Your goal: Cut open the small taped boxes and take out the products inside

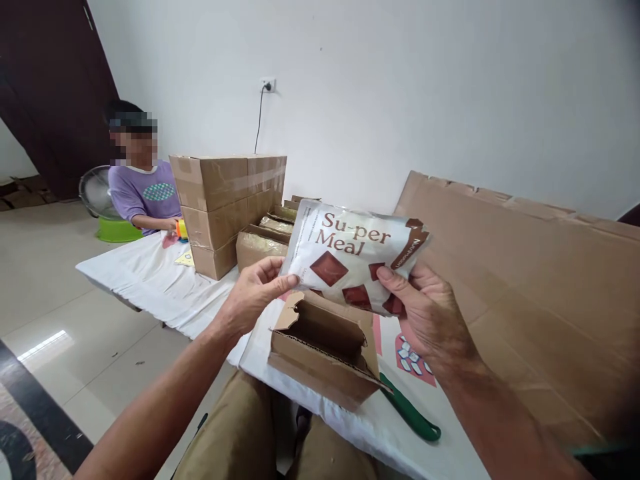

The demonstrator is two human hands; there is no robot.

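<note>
Both my hands hold up a white "Su-per Meal" pouch (350,257) with brown squares printed on it. My left hand (255,293) grips its left edge, thumb on the front. My right hand (425,310) grips its lower right corner. Just below the pouch sits a small open cardboard box (325,353), flaps up, near the table's front edge above my knees.
A white-covered table (145,273) carries stacked taped cartons (225,207) and open boxes with packed pouches (260,243). Flat cardboard sheets (540,267) lean at the right. A green-handled tool (413,417) lies by the box. A person in a purple shirt (143,190) sits at the far end.
</note>
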